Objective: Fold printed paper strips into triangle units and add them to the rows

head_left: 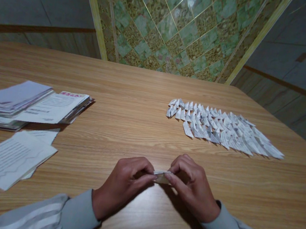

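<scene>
Tabletop (139, 128): paper piece (161, 177) between hands (156, 183).

Both hands (159, 187) are bare, emerging from long grey sleeves (73, 214) with plain cuffs and pale lengthwise stripes.

Wooden table (134, 88), green-tiled wall (170, 24)

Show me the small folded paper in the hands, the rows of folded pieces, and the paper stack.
small folded paper (161, 177), head view, visible middle strip.
rows of folded pieces (223, 130), head view, centre of the group.
paper stack (26, 104), head view, top sheet.
</scene>
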